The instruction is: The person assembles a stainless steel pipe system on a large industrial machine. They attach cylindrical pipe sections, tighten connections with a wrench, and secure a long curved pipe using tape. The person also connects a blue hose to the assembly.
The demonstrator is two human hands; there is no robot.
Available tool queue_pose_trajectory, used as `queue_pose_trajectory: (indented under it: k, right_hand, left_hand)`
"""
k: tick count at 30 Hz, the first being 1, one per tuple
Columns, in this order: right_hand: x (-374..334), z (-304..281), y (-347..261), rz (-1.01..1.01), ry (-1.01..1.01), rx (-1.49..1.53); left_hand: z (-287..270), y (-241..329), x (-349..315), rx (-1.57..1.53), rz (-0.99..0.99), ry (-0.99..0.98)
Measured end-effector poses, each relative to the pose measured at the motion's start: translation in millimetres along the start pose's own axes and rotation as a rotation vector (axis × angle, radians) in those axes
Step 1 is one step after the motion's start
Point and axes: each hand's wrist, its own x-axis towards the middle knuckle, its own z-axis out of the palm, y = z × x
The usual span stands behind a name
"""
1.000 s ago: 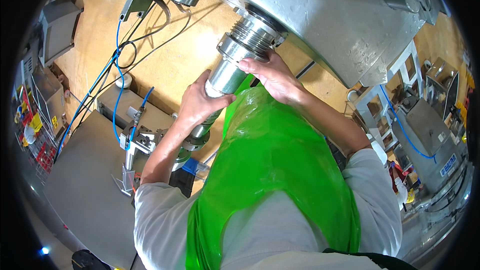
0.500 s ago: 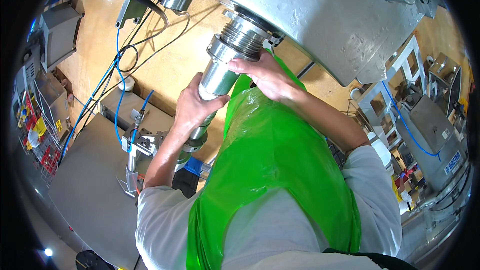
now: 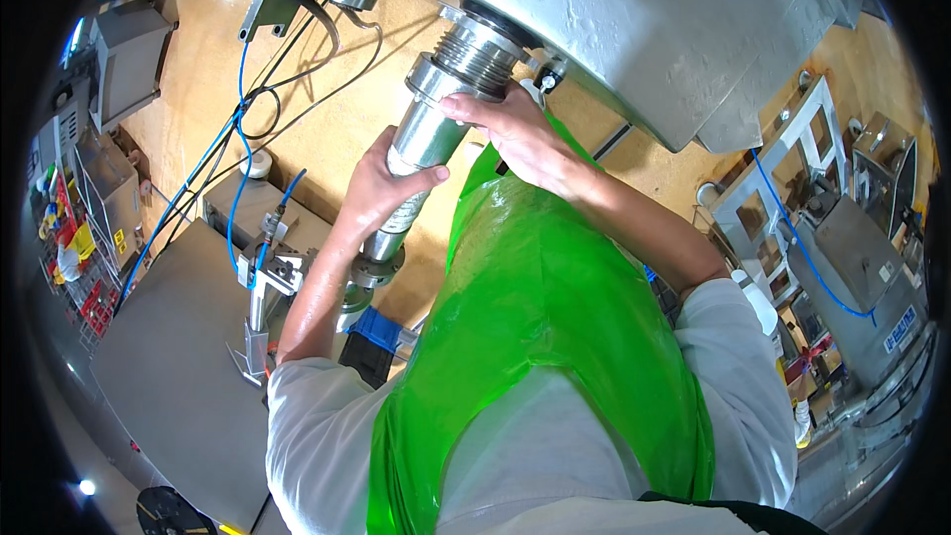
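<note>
In front of me a steel pipe [image 3: 426, 144] slants from upper right to lower left. Its wide ring collar [image 3: 432, 81] sits at the lower end of a threaded steel outlet [image 3: 479, 52] under a large metal machine body. My left hand [image 3: 379, 188] is wrapped around the pipe's middle, thumb across the near side. Higher up, my right hand [image 3: 513, 134] grips the pipe just below the collar, its thumb on the metal and its other fingers hidden behind. A flanged joint [image 3: 376, 266] shows at the pipe's lower end, beyond my left forearm.
The large steel machine body [image 3: 614, 30] overhangs at the top. Blue and black hoses [image 3: 238, 119] trail at left above a grey metal cabinet [image 3: 178, 337]. A blue box [image 3: 378, 327] lies below the pipe. A white metal frame [image 3: 783, 178] stands at right.
The whole view has shifted slightly, with the pipe and outlet a little higher in the picture. Both hands still hold the pipe; any turn of the collar is too small to tell.
</note>
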Motion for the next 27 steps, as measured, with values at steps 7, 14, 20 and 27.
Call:
queue_pose_trajectory:
  k: [7, 14, 20, 27]
  right_hand:
    - [4, -2, 6, -0.019, 0.009, 0.004]
    - [-1, 12, -1, -0.043, 0.114, 0.067]
    - [17, -29, 29, -0.167, -0.022, 0.014]
    - [-3, -62, 60, -0.156, -0.097, 0.237]
  left_hand:
    - [-23, -2, 9, -0.346, -0.184, -0.283]
    - [-17, -6, 17, -0.209, -0.177, -0.261]
    - [-15, -7, 15, -0.212, -0.141, -0.24]
    - [-14, -2, 13, -0.2, -0.1, -0.237]
